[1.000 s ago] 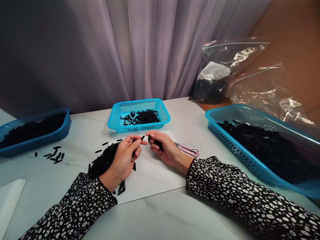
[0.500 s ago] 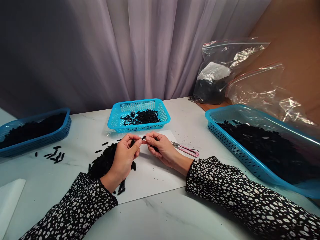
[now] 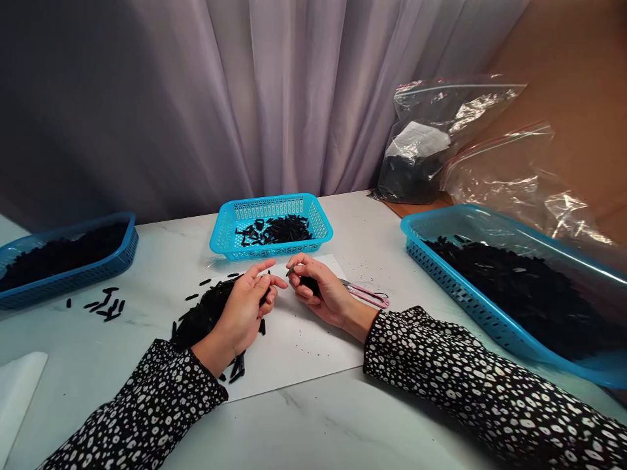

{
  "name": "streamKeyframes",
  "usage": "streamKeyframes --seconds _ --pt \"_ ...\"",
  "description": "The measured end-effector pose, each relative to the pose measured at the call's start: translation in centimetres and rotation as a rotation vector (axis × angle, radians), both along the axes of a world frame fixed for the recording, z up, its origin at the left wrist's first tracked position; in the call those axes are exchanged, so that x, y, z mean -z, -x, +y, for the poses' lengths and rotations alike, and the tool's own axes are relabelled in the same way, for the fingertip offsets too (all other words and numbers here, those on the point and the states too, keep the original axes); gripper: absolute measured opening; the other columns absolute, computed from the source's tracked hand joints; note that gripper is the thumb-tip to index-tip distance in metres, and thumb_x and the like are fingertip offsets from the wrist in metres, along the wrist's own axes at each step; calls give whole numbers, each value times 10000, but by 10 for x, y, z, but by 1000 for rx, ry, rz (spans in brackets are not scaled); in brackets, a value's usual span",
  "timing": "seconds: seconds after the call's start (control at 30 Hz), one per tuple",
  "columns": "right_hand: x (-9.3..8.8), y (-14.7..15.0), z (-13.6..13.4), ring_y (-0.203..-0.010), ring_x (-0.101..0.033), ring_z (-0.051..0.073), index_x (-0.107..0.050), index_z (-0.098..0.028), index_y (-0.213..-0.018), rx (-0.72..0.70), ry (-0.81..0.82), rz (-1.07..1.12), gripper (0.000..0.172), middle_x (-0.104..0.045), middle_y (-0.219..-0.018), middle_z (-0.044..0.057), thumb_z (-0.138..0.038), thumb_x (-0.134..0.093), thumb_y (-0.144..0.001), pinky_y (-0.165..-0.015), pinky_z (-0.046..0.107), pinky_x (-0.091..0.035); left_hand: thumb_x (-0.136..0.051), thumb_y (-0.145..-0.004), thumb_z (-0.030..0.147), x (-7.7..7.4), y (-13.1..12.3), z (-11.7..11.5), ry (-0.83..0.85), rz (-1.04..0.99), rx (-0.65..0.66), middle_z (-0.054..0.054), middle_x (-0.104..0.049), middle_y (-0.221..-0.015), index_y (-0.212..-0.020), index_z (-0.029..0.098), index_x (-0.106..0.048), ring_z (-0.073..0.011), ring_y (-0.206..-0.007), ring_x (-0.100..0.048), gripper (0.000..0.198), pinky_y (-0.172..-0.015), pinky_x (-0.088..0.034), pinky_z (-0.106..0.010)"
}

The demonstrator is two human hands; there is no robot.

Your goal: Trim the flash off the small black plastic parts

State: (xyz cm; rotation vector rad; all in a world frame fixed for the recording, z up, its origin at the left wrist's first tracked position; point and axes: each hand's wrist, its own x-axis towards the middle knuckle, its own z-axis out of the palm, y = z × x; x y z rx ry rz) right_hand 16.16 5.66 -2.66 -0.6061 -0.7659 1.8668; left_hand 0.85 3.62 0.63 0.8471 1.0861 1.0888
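Between thumb and fingertips of my right hand [image 3: 321, 290] is a small dark piece [image 3: 290, 269]. More black shows in the hollow of that hand, too shaded to make out singly. My left hand [image 3: 247, 301] faces it a short gap away, index finger and thumb apart, lower fingers curled round something black. Beneath and beside the left hand lies a heap of slim black pieces [image 3: 203, 316] on a white sheet [image 3: 304, 356]. Pink-handled scissors or snips [image 3: 367, 295] lie just beyond my right hand, partly covered by it.
A light blue basket [image 3: 223, 247] with black pieces stands behind my hands. Larger blue baskets of black pieces stand at left [image 3: 128, 251] and right [image 3: 441, 281]. Loose pieces [image 3: 106, 303] lie left. Clear zip bags [image 3: 416, 150] stand back right; a grey curtain [image 3: 294, 98] hangs behind.
My hands, fingertips together on a small black piece before, have drawn slightly apart. The piece is at my right fingertips, and my left index finger and thumb have spread.
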Motion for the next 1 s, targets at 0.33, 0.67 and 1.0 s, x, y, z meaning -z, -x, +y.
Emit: streamKeyframes --seconds 0.33,0.67,1.0 --pt "2 0 0 -377 -284 37 -592 -193 -843 -11 -35 -29 129 -519 -560 -82 -251 -652 -744 -351 180 -107 -808 -682 419 2 -1 -2 -39 60 82 -16 -664 -626 -748 160 -558 -39 -451 -368 366 -416 -168 -167" --pt "2 3 -1 -415 -301 54 -608 -192 -795 10 -88 -80 124 -451 -505 -88 -268 -682 -731 -402 190 -156 -766 -703 380 -1 -2 -3 -52 98 116 -23 -673 -663 -749 162 -579 -53 -469 -363 291 -416 -132 -189" --pt "3 4 -1 -407 -279 62 -592 -195 -749 53 -120 -102 84 -411 -499 -84 -265 -637 -741 -391 205 -134 -774 -705 375 0 -2 -3 -57 101 110 -20 -680 -651 -756 167 -574 -52 -457 -362 292 -413 -137 -190"
